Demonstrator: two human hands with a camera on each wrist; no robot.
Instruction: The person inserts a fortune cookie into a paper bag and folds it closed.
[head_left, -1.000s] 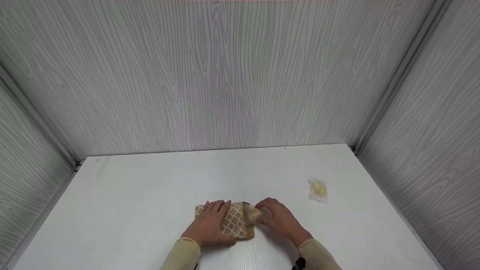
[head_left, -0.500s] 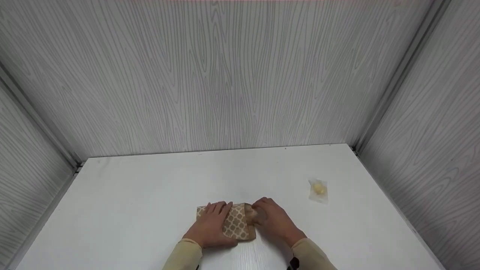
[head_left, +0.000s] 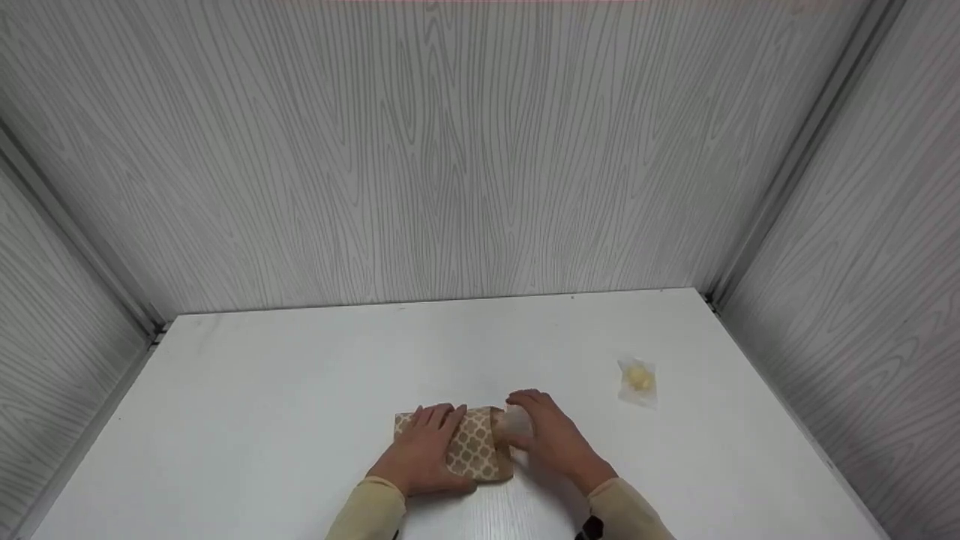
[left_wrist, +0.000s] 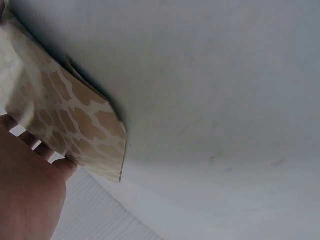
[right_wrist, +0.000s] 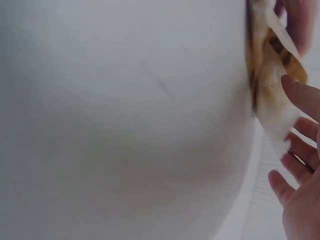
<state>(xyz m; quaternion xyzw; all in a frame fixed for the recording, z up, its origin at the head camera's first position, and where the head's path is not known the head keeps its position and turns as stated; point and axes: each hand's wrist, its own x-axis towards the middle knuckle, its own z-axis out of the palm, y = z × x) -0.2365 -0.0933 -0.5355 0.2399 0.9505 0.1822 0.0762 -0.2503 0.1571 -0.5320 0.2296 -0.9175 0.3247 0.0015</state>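
Note:
A flat brown paper bag (head_left: 472, 446) with a pale lattice print lies on the table, its mouth to the right. My left hand (head_left: 424, 454) lies across it, fingers at its far edge and thumb at its near edge; the left wrist view shows the closed end of the bag (left_wrist: 90, 115). At the mouth, my right hand (head_left: 559, 439) holds a translucent wrapper (head_left: 517, 422) between thumb and fingers. Part of the wrapper sits inside the bag and is hidden. In the right wrist view, the thumb touches the cloudy wrapper (right_wrist: 275, 95) beside the brown opening.
A small clear packet (head_left: 637, 379) with something yellow inside lies on the white table (head_left: 300, 390), to the right and farther back. Grey wood-grain panels (head_left: 427, 150) stand behind the table and along both sides.
The right hand has shifted slightly left, and the wrapper has gone farther into the bag's mouth, its yellowish part now less visible. The left hand stays nearly in place on the bag.

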